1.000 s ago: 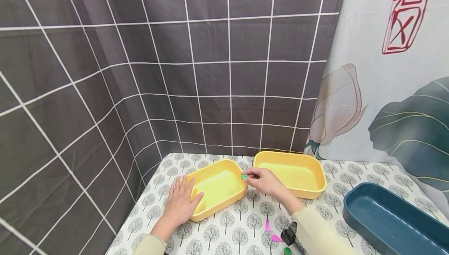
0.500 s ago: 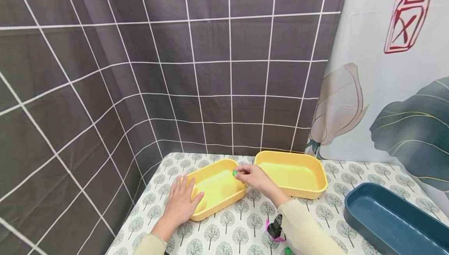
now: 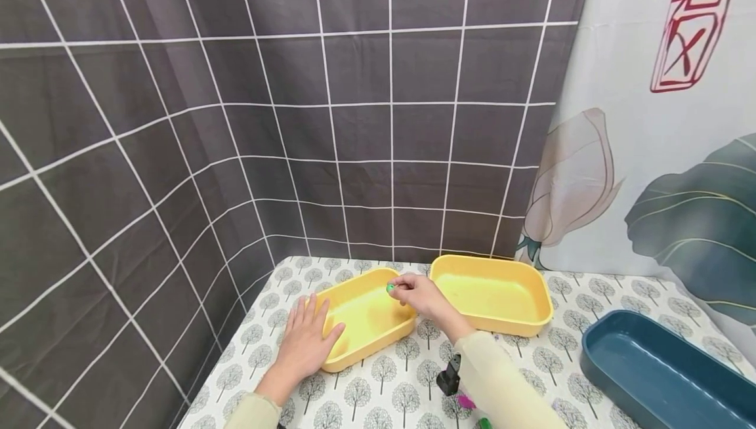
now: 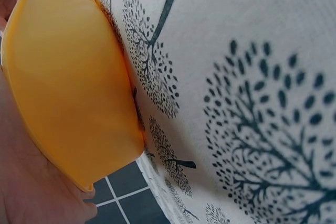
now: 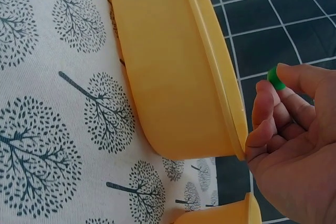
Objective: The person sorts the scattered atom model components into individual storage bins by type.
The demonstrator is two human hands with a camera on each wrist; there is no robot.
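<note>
My right hand (image 3: 420,296) pinches a small round green piece (image 5: 275,78) between thumb and fingertips; its exact kind cannot be made out. That hand is over the right end of the left yellow tray (image 3: 372,347), and in the right wrist view it is close against the rim. Fingers spread and straight, my left hand (image 3: 307,337) rests on the same tray's left end. The left wrist view shows that hand beside the tray's wall (image 4: 73,82).
A second yellow tray (image 3: 496,294) stands to the right, behind my forearm. Farther right lies a dark blue tray (image 3: 667,370). Near my right sleeve are a pink piece (image 3: 466,402) and another green piece (image 3: 484,423), partly hidden. A tiled curtain (image 3: 354,121) hangs behind the table.
My right hand has moved left with the green piece, from the gap between the yellow trays to over the left one. The left hand stays put. The right sleeve now covers more pink.
</note>
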